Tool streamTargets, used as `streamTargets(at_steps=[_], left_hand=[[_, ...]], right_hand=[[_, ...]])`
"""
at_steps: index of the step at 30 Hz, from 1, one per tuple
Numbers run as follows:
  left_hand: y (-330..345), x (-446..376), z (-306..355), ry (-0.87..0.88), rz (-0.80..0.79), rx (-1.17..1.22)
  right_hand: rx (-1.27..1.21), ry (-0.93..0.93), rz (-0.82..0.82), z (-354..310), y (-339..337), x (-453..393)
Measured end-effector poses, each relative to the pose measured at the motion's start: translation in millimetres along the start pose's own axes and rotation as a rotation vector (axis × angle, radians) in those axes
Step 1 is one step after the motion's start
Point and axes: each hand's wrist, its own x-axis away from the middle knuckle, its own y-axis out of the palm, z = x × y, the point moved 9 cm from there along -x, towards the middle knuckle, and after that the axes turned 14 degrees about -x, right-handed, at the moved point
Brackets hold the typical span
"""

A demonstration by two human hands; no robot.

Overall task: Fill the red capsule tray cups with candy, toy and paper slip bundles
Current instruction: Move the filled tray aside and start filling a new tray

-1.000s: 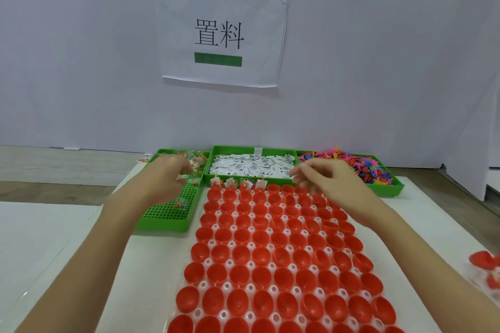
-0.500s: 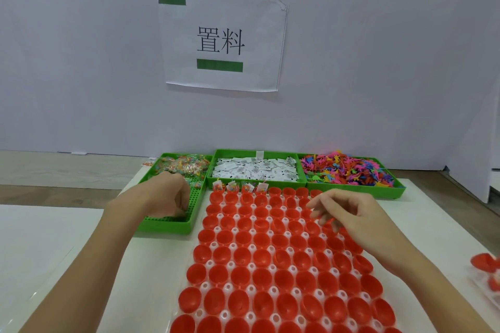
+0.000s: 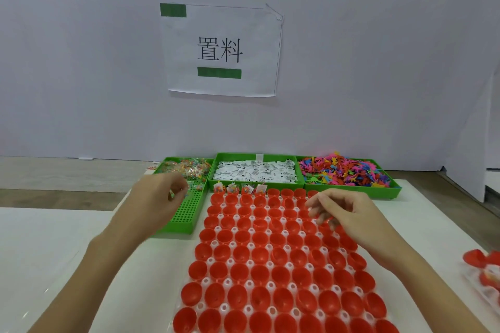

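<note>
The red capsule tray (image 3: 273, 265) lies in front of me with several rows of open red cups. Four bundles (image 3: 239, 189) sit in the far row's left cups. My left hand (image 3: 159, 197) hovers over the green candy tray (image 3: 186, 213), its thumb and fingers pinched together on what looks like a small clear candy packet. My right hand (image 3: 343, 211) floats over the tray's far right cups, fingers loosely curled and apart, with nothing visible in them. Paper slips (image 3: 257, 173) and colourful toys (image 3: 346, 170) fill two green trays behind.
A white wall with a paper sign (image 3: 219, 48) stands right behind the trays. At the right edge lies another tray with red capsule halves (image 3: 484, 270). The white table surface extends left of the candy tray.
My left hand drew back from the candy pile toward me and pinched shut. My right hand pulled away from the slip and toy trays to over the red cups.
</note>
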Motion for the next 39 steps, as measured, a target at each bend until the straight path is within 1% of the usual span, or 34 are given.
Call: streamTargets(at_steps=[2, 4, 7, 10, 12, 15, 18, 26, 30, 34, 39], left_hand=[[2, 23, 0, -0.053, 0.093, 0.166], [5, 42, 2, -0.114, 0.120, 0.407], [19, 50, 14, -0.192, -0.006, 0.784], [20, 50, 28, -0.204, -0.095, 1.013], [18, 53, 32, -0.192, -0.109, 1.094], [17, 55, 35, -0.157, -0.111, 1.103], [21, 56, 35, -0.143, -0.114, 1.072], [24, 55, 27, -0.163, -0.054, 0.993], [27, 56, 25, -0.165, -0.046, 0.965], [28, 56, 27, -0.147, -0.054, 0.952], [29, 56, 28, -0.135, -0.065, 0.952]], right_hand=[[0.009, 0.002, -0.002, 2, 1, 0], [0.001, 0.019, -0.007, 6, 2, -1], [-0.032, 0.051, -0.053, 9, 7, 1], [-0.020, 0.024, -0.065, 5, 11, 2], [0.033, -0.037, -0.050, -3, 14, -3], [0.182, -0.107, -0.054, -13, 25, -21], [0.372, -0.122, -0.078, -14, 37, -51], [0.745, 0.009, -0.159, 25, 48, -149], [0.813, 0.088, -0.226, 49, 53, -171], [0.880, 0.115, -0.257, 57, 57, -180], [0.850, 0.165, -0.269, 59, 53, -182]])
